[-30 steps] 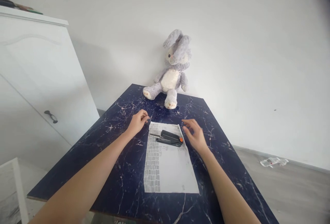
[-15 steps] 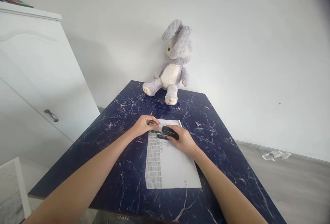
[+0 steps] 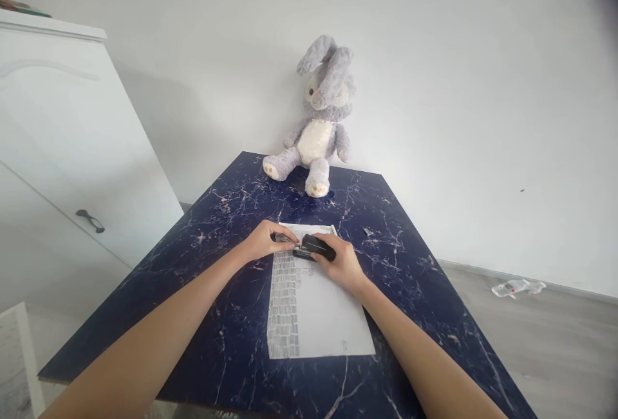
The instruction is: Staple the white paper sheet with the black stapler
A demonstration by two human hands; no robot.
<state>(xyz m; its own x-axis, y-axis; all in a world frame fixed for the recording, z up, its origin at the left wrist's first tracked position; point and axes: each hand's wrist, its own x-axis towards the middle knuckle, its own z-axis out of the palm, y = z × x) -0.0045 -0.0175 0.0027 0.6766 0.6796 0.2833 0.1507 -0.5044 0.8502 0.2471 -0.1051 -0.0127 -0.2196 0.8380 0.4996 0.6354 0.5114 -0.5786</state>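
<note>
A printed sheet of paper lies on the dark blue marbled table. Near its far edge sits a black stapler. My right hand is wrapped over the stapler's rear end. My left hand is closed in a pinch at the stapler's thin metal front end, at the sheet's far left corner. What the left fingers pinch is too small to make out.
A grey and white plush rabbit sits at the table's far edge against the white wall. A white cabinet stands to the left. A small bit lies on the table, right of the paper. An empty plastic bottle lies on the floor.
My right hand moved in from beside the stapler and closed over it. My left hand slid right from the table top to the stapler's front end.
</note>
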